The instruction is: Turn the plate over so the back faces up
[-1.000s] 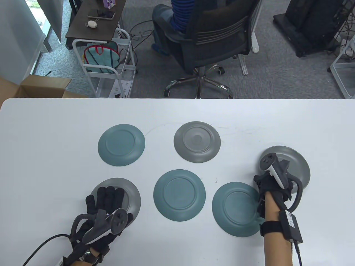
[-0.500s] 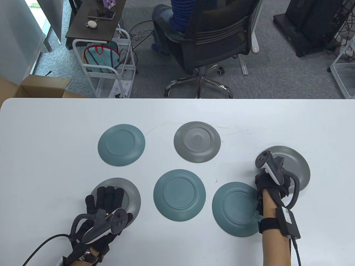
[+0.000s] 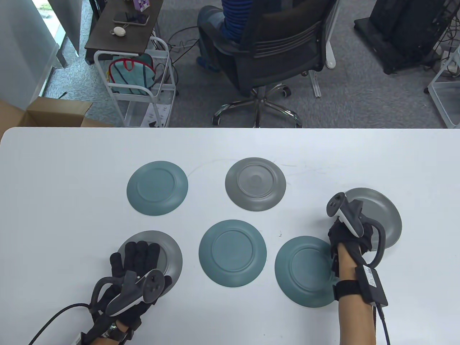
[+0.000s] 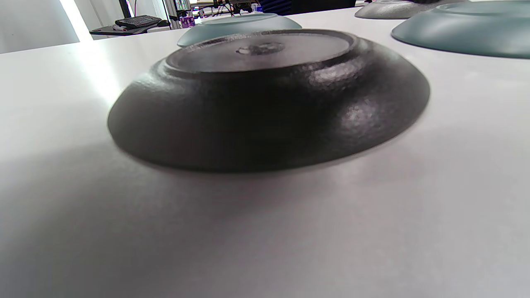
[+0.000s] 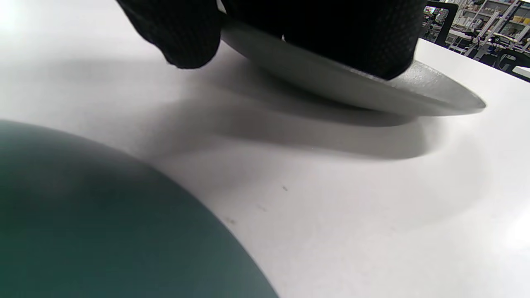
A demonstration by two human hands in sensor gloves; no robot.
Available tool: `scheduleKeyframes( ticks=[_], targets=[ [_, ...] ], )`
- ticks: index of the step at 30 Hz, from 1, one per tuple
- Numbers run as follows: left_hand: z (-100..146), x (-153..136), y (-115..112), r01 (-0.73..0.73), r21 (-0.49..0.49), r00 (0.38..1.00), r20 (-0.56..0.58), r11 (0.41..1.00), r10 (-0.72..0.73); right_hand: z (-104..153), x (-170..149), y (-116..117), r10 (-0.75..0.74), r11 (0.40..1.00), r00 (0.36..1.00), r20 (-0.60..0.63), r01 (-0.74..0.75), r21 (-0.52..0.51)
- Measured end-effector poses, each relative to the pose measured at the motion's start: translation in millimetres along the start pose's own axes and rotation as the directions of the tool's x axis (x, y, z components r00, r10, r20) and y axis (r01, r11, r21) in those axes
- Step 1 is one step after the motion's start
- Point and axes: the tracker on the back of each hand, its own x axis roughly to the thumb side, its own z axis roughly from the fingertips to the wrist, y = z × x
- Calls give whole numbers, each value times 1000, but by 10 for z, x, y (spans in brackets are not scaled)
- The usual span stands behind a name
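A grey plate [image 3: 386, 215] lies at the table's right. My right hand [image 3: 354, 231] grips its near-left edge. In the right wrist view the gloved fingers [image 5: 331, 37] lie over the rim and the thumb [image 5: 182, 37] is beside it. The plate [image 5: 372, 91] is tilted and raised off the table, with a shadow under it. My left hand [image 3: 138, 257] lies flat, fingers stretched out, over a second grey plate [image 3: 172, 251] at the lower left. That plate [image 4: 269, 99] lies back up, its foot ring on top.
Two teal plates [image 3: 157, 188] [image 3: 232, 253] and a grey one [image 3: 255, 184] lie in the middle of the white table. A third teal plate [image 3: 305, 271] lies right beside my right wrist and also shows in the right wrist view [image 5: 83, 223]. An office chair [image 3: 273, 46] stands beyond the far edge.
My right hand has rolled and shifted a little to the left on the right grey plate's edge. My left hand and the other plates have not moved.
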Motion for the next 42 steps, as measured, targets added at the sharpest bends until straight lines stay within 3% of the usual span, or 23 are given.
scheduleKeyframes(
  ticks=[13, 28, 33, 42],
  targets=[
    [-5, -4, -8, -12, -2, 1000, 7, 1000, 12, 165, -103, -304, -188, 972, 980, 71, 196, -129],
    [-7, -3, -15, -12, -5, 1000, 12, 1000, 13, 296, -429, -600, -492, 828, 858, 147, 513, -224],
    [-5, -5, -15, -9, -1, 1000, 13, 1000, 9, 313, -546, -654, -600, 749, 784, 157, 620, -233],
    [-1, -5, -17, -13, 2, 1000, 16, 1000, 13, 297, -803, -659, -824, 523, 545, 157, 837, -161]
  ],
)
